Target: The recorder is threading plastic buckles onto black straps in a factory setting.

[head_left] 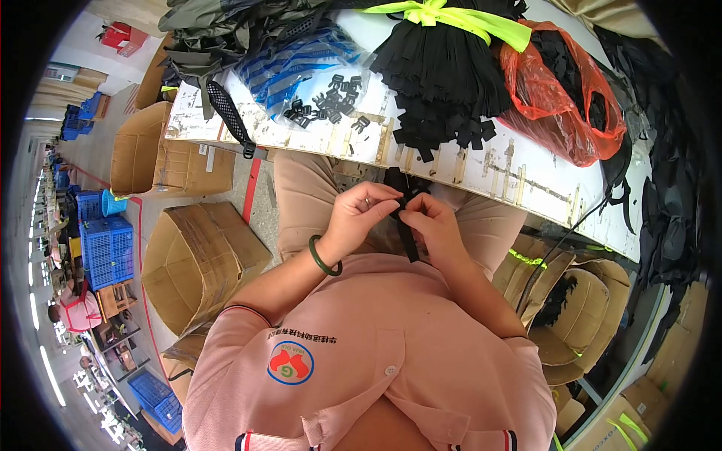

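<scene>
Over my lap, in front of the table edge, my left hand (362,216) and my right hand (435,227) meet with fingertips pinched. Both are closed on a black webbing strap (407,239), whose end hangs down toward my shirt. A small dark piece sits between the fingertips, too hidden to make out. Beyond my hands, a thick bundle of black webbing straps (444,79) lies on the white table (361,140), tied with a neon yellow strip (459,20). Loose black plastic buckles (329,101) are scattered by a clear, blue-striped plastic bag (289,62).
A red plastic bag (553,101) with black pieces lies at the table's right. Dark fabric with a mesh strap (226,113) droops over the left edge. Open cardboard boxes (199,259) stand left, another carton (587,319) right. Blue crates (107,248) are farther left.
</scene>
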A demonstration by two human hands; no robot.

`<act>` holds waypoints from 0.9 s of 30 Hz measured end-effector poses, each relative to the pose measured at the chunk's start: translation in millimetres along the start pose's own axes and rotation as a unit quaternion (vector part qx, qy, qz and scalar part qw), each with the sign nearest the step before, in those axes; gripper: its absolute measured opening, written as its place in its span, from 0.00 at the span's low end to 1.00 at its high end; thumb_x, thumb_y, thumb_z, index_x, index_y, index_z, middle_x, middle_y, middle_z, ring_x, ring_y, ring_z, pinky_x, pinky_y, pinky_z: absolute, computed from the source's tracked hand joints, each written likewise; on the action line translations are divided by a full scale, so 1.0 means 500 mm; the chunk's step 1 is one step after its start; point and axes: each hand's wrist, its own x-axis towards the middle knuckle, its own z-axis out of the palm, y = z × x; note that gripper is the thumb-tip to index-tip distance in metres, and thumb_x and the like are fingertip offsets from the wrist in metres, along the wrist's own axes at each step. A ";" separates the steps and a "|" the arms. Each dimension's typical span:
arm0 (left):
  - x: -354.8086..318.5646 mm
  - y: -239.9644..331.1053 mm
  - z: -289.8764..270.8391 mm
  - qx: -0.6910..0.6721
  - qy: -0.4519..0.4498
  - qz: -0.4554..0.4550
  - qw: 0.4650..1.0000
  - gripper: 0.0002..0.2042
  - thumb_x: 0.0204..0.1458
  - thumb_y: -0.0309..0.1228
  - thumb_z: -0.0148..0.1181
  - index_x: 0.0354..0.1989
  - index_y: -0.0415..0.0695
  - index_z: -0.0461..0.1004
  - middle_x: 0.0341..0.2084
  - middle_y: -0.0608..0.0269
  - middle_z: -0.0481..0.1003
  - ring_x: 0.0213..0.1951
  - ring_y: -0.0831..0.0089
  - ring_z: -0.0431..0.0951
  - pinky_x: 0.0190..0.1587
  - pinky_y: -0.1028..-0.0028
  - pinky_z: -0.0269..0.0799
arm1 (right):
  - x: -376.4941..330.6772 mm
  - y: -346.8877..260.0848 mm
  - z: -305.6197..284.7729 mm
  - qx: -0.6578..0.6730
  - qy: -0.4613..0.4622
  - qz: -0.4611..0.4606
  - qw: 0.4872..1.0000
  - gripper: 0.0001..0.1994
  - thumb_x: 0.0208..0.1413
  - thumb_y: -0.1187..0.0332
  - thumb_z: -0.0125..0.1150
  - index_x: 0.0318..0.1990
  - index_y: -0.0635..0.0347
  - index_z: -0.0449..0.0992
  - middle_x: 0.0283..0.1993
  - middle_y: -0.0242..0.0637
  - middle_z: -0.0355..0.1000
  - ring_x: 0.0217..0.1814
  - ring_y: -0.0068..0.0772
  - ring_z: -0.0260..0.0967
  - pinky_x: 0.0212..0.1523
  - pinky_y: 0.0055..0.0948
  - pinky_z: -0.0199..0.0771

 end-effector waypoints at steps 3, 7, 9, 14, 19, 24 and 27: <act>0.000 -0.006 0.004 -0.031 -0.011 0.018 0.999 0.08 0.47 0.14 0.58 0.35 0.38 0.71 0.41 0.59 0.71 0.42 0.80 0.71 0.42 0.81 0.69 | -0.001 0.001 0.002 -0.009 0.002 -0.024 1.000 0.05 0.50 0.70 0.59 0.29 0.60 0.71 0.22 0.24 0.66 0.22 0.10 0.56 0.22 0.12 0.53; 0.004 -0.014 -0.009 -0.009 -0.030 0.025 0.999 0.09 0.44 0.14 0.60 0.33 0.40 0.73 0.43 0.60 0.68 0.42 0.79 0.70 0.41 0.80 0.69 | -0.003 -0.013 0.005 0.001 0.023 -0.044 0.999 0.05 0.54 0.70 0.57 0.30 0.59 0.70 0.22 0.23 0.64 0.19 0.10 0.54 0.18 0.13 0.49; 0.010 -0.010 -0.019 0.068 -0.050 0.060 0.995 0.09 0.43 0.15 0.62 0.32 0.40 0.73 0.42 0.60 0.69 0.41 0.77 0.71 0.40 0.79 0.69 | -0.002 -0.027 -0.001 0.040 0.020 -0.036 0.998 0.05 0.55 0.69 0.57 0.30 0.58 0.69 0.19 0.22 0.62 0.15 0.10 0.51 0.14 0.13 0.45; 0.017 0.037 -0.010 0.246 -0.117 0.093 0.958 0.08 0.39 0.17 0.65 0.28 0.41 0.74 0.36 0.60 0.71 0.37 0.70 0.73 0.37 0.75 0.70 | 0.005 -0.040 -0.031 -0.121 -0.080 -0.038 0.989 0.05 0.54 0.68 0.59 0.32 0.58 0.70 0.21 0.22 0.62 0.15 0.10 0.50 0.14 0.14 0.45; 0.015 0.046 -0.001 0.276 -0.169 0.131 0.937 0.10 0.37 0.16 0.65 0.28 0.41 0.73 0.35 0.60 0.71 0.36 0.69 0.73 0.35 0.74 0.71 | 0.020 -0.043 -0.053 -0.061 0.021 -0.043 0.997 0.05 0.53 0.69 0.61 0.31 0.58 0.71 0.20 0.21 0.62 0.16 0.10 0.51 0.15 0.14 0.46; 0.012 0.055 -0.002 0.265 -0.196 0.136 0.934 0.08 0.40 0.18 0.65 0.28 0.41 0.72 0.34 0.60 0.70 0.37 0.67 0.73 0.39 0.74 0.69 | 0.026 -0.027 -0.053 0.015 0.016 -0.038 0.999 0.05 0.53 0.69 0.60 0.31 0.58 0.70 0.19 0.21 0.59 0.15 0.11 0.49 0.14 0.16 0.43; -0.002 0.029 -0.008 0.076 -0.162 0.027 0.984 0.06 0.49 0.24 0.59 0.34 0.40 0.71 0.36 0.60 0.71 0.38 0.68 0.74 0.42 0.73 0.69 | 0.022 -0.014 -0.048 0.058 0.012 -0.052 0.997 0.05 0.53 0.71 0.59 0.32 0.59 0.69 0.19 0.23 0.61 0.14 0.11 0.49 0.14 0.16 0.44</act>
